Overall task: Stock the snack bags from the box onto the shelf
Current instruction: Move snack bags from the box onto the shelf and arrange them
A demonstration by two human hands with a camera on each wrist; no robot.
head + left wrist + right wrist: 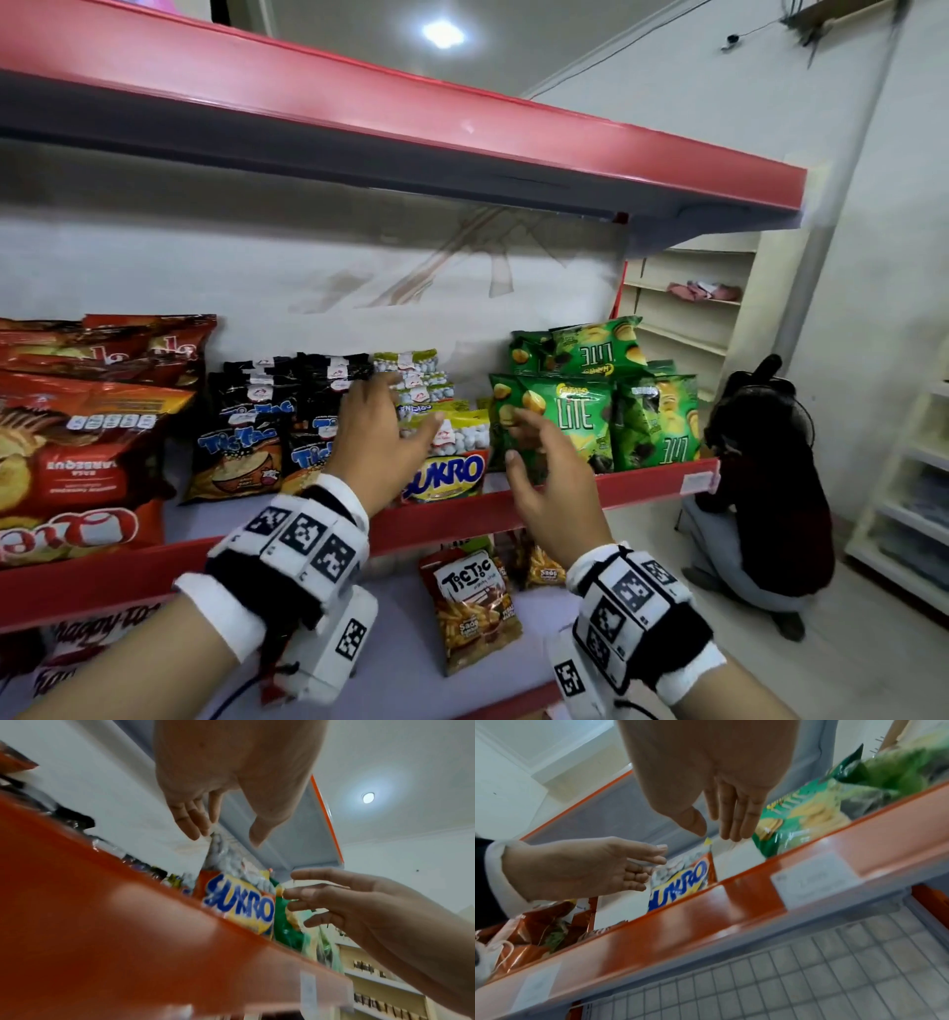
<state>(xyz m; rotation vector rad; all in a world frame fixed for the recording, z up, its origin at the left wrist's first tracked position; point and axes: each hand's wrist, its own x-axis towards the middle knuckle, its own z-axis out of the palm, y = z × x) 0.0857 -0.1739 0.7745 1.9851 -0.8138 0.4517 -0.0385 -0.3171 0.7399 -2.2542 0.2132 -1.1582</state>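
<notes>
Your left hand [380,442] and right hand [549,478] hover empty, fingers loosely spread, before the Sukro bag [449,475] standing on the shelf [642,485] (green Lite bags [580,416] beside it).

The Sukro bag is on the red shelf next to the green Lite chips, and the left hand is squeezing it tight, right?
Not quite. The Sukro bag does stand on the red shelf beside the green Lite chips, but the left hand isn't squeezing it: the left wrist view shows its fingers open, holding nothing.
</notes>
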